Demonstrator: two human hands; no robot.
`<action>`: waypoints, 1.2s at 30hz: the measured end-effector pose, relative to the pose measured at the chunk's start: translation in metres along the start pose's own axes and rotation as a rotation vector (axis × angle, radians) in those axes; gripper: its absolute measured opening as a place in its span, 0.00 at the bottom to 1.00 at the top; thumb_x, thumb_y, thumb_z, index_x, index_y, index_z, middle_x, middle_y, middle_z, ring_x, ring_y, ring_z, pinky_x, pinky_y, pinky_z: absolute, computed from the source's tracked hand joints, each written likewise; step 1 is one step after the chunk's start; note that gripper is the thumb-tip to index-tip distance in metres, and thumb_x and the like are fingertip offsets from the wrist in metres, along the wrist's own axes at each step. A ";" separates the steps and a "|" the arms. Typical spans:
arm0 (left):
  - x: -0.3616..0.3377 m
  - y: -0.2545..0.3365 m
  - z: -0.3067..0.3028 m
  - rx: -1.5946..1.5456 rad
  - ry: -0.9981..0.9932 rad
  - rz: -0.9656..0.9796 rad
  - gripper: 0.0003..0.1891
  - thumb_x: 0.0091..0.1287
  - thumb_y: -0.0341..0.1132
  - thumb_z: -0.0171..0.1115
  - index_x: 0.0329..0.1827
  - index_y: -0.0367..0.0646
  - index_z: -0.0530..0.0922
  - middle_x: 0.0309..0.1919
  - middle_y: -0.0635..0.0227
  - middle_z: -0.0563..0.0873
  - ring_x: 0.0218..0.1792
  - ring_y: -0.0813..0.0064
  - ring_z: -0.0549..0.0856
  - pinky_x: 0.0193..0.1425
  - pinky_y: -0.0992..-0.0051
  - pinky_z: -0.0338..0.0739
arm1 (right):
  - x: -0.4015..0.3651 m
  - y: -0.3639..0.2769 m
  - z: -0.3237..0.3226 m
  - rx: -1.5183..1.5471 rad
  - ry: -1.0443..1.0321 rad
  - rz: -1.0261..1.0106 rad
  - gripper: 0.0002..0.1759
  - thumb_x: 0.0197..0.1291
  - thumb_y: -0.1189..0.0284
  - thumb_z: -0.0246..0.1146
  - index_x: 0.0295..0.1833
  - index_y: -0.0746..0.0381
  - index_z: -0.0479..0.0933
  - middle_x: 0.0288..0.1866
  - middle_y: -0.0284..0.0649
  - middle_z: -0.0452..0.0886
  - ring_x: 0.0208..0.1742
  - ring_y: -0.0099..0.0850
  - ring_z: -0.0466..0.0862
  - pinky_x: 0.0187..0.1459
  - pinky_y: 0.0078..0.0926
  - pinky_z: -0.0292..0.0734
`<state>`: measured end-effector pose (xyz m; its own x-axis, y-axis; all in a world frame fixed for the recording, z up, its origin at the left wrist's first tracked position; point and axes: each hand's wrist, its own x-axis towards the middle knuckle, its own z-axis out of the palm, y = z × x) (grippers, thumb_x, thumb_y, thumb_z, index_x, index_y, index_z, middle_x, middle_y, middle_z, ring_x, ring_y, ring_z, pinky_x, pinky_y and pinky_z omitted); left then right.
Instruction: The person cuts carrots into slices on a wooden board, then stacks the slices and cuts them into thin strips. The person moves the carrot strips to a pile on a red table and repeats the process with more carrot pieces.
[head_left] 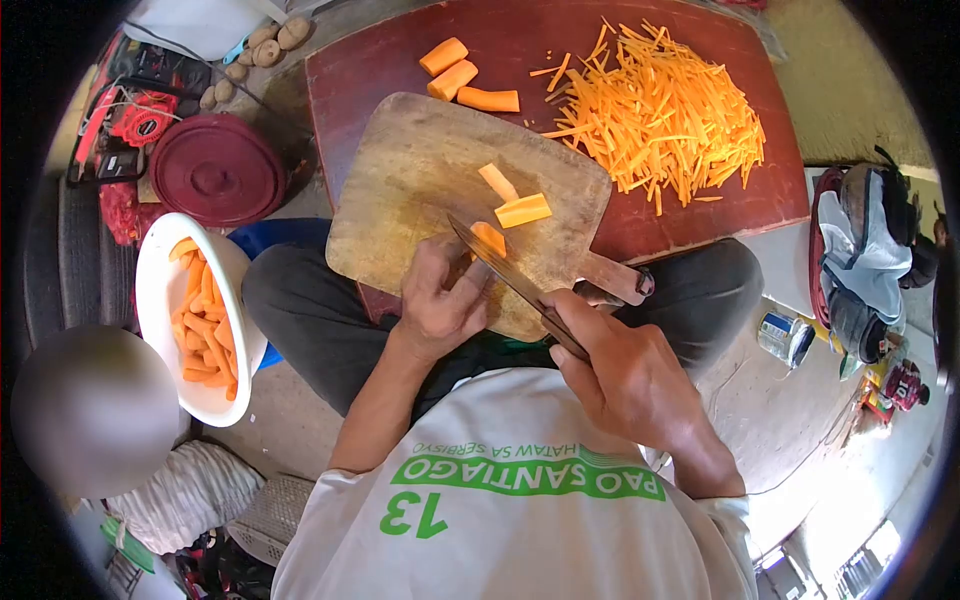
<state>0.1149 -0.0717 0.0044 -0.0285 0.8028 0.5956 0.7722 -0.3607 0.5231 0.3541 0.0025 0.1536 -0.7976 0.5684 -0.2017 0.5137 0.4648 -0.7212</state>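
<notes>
Across the upper middle of the frame, the dark red table (pixel 357 58) spreads in front of your folded legs. Over its near edge, at the centre, lies your wooden cutting board (pixel 395 190), its handle pointing to the lower right, toward your knee. Upper right on the table, just beyond the board, is a loose heap of carrot strips (pixel 665 115). At the left of the frame, beside your knee, a white basin (pixel 150 290) holds peeled carrots (pixel 205 335); above it sits a round dark red lid (pixel 215 168).

Your right hand (pixel 625 370), right of centre, is closed round the handle of the knife (pixel 515 279), whose blade slants up and left over the board, its tip near your other hand. Your left hand (pixel 445 300) is partly closed, fingers curled down on the board beside the blade; whether it grips anything is hidden. Three carrot chunks (pixel 454 79) lie on the table past the far edge of the board. Smaller still, two cut carrot slabs (pixel 523 210) touch each other near the board's middle, and a carrot piece (pixel 489 239) shows right at the blade, partly covered by it.
</notes>
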 end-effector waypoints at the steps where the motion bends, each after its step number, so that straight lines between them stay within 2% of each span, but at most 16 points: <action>1: -0.001 -0.001 0.001 -0.004 0.002 0.011 0.22 0.50 0.24 0.79 0.52 0.35 0.92 0.55 0.47 0.87 0.50 0.48 0.89 0.52 0.57 0.88 | 0.000 0.000 0.000 -0.003 -0.007 0.001 0.29 0.78 0.70 0.68 0.78 0.67 0.69 0.43 0.56 0.89 0.41 0.57 0.92 0.38 0.53 0.87; 3: -0.003 -0.003 0.003 0.001 0.017 0.042 0.22 0.50 0.24 0.79 0.52 0.35 0.92 0.55 0.47 0.87 0.50 0.47 0.89 0.52 0.56 0.88 | 0.001 0.000 -0.001 -0.008 -0.022 0.005 0.29 0.78 0.70 0.68 0.78 0.67 0.69 0.42 0.56 0.89 0.40 0.58 0.92 0.38 0.54 0.87; 6: 0.002 -0.003 0.001 -0.011 0.033 0.068 0.22 0.50 0.24 0.79 0.52 0.35 0.91 0.55 0.48 0.87 0.50 0.46 0.89 0.52 0.56 0.88 | 0.015 -0.003 0.002 0.043 -0.073 0.105 0.29 0.77 0.72 0.68 0.79 0.63 0.71 0.48 0.58 0.91 0.49 0.61 0.92 0.44 0.55 0.86; 9: 0.003 -0.003 0.002 -0.031 0.047 0.089 0.22 0.52 0.23 0.79 0.53 0.35 0.91 0.55 0.49 0.86 0.49 0.47 0.89 0.51 0.56 0.88 | 0.038 0.019 0.028 -0.082 -0.022 0.063 0.30 0.77 0.72 0.68 0.80 0.62 0.70 0.49 0.59 0.90 0.50 0.60 0.92 0.47 0.55 0.85; 12: 0.002 -0.005 0.006 -0.021 0.083 0.075 0.21 0.55 0.22 0.80 0.54 0.35 0.90 0.54 0.50 0.84 0.47 0.48 0.88 0.49 0.57 0.87 | 0.052 0.036 0.034 0.018 0.002 0.026 0.29 0.77 0.71 0.68 0.79 0.62 0.71 0.50 0.60 0.90 0.51 0.62 0.91 0.49 0.55 0.84; 16: -0.002 0.002 0.006 -0.040 0.075 -0.012 0.19 0.57 0.17 0.77 0.53 0.33 0.90 0.52 0.46 0.84 0.50 0.46 0.89 0.53 0.56 0.86 | 0.046 0.034 0.028 0.026 0.066 -0.023 0.27 0.76 0.73 0.67 0.77 0.63 0.74 0.53 0.61 0.89 0.53 0.63 0.90 0.49 0.55 0.85; 18: -0.002 0.001 0.006 -0.024 0.075 -0.006 0.20 0.57 0.19 0.80 0.55 0.35 0.90 0.51 0.49 0.84 0.47 0.49 0.88 0.49 0.59 0.86 | 0.030 0.023 0.025 0.031 0.143 -0.068 0.26 0.76 0.73 0.67 0.76 0.63 0.75 0.54 0.60 0.89 0.53 0.64 0.90 0.49 0.55 0.86; 21: 0.000 0.001 0.004 -0.031 0.076 -0.003 0.21 0.55 0.20 0.79 0.54 0.36 0.91 0.50 0.50 0.85 0.47 0.49 0.88 0.47 0.60 0.86 | 0.017 0.002 0.006 0.043 0.025 0.022 0.26 0.77 0.74 0.67 0.76 0.64 0.74 0.53 0.59 0.90 0.54 0.62 0.90 0.48 0.54 0.87; 25: -0.004 0.000 -0.003 -0.073 -0.003 -0.027 0.22 0.50 0.20 0.76 0.52 0.34 0.91 0.50 0.50 0.86 0.48 0.48 0.89 0.49 0.58 0.87 | 0.003 -0.006 -0.001 -0.020 -0.018 0.049 0.26 0.77 0.74 0.68 0.77 0.65 0.74 0.53 0.58 0.90 0.53 0.61 0.91 0.46 0.53 0.88; 27: -0.002 -0.001 -0.001 -0.057 0.018 0.010 0.23 0.48 0.22 0.75 0.51 0.34 0.91 0.49 0.50 0.86 0.48 0.47 0.89 0.50 0.57 0.87 | 0.000 -0.006 0.000 -0.046 -0.038 0.053 0.27 0.77 0.74 0.68 0.77 0.65 0.73 0.53 0.58 0.91 0.53 0.60 0.92 0.45 0.53 0.88; 33: -0.002 -0.004 0.001 -0.041 0.040 0.071 0.23 0.48 0.24 0.75 0.51 0.33 0.91 0.50 0.50 0.86 0.50 0.42 0.90 0.53 0.53 0.89 | 0.013 -0.006 0.004 -0.009 -0.066 0.087 0.27 0.76 0.74 0.68 0.76 0.66 0.73 0.51 0.60 0.90 0.52 0.60 0.92 0.46 0.52 0.88; 36: -0.002 -0.006 0.001 -0.037 0.050 0.098 0.24 0.48 0.24 0.75 0.53 0.32 0.90 0.52 0.49 0.86 0.50 0.40 0.90 0.54 0.52 0.89 | 0.033 0.016 0.026 -0.052 0.013 -0.012 0.27 0.76 0.73 0.68 0.76 0.65 0.73 0.50 0.60 0.90 0.52 0.60 0.92 0.49 0.54 0.87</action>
<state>0.1114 -0.0708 -0.0007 0.0141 0.7382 0.6744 0.7491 -0.4545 0.4819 0.3281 0.0112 0.1178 -0.8000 0.5710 -0.1842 0.5198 0.5062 -0.6882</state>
